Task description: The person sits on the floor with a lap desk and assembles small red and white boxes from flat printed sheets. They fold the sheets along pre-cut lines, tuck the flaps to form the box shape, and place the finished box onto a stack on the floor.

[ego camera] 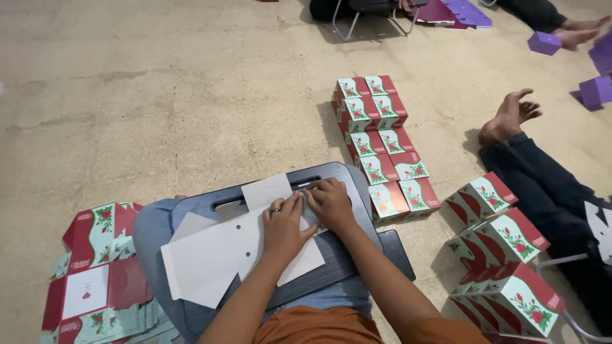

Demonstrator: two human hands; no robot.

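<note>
Many folded boxes point(382, 153) on concrete floor point(159, 95)

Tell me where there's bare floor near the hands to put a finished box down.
Bare floor lies wide open left of the stacked boxes, beyond the lap board. Crowded: flat cartons at left, folded boxes at right. Both hands press white card.

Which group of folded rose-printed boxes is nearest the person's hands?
The double row of boxes on the floor just beyond the lap board; its near end sits beside the right hand, unlike the tilted boxes farther right.
</note>
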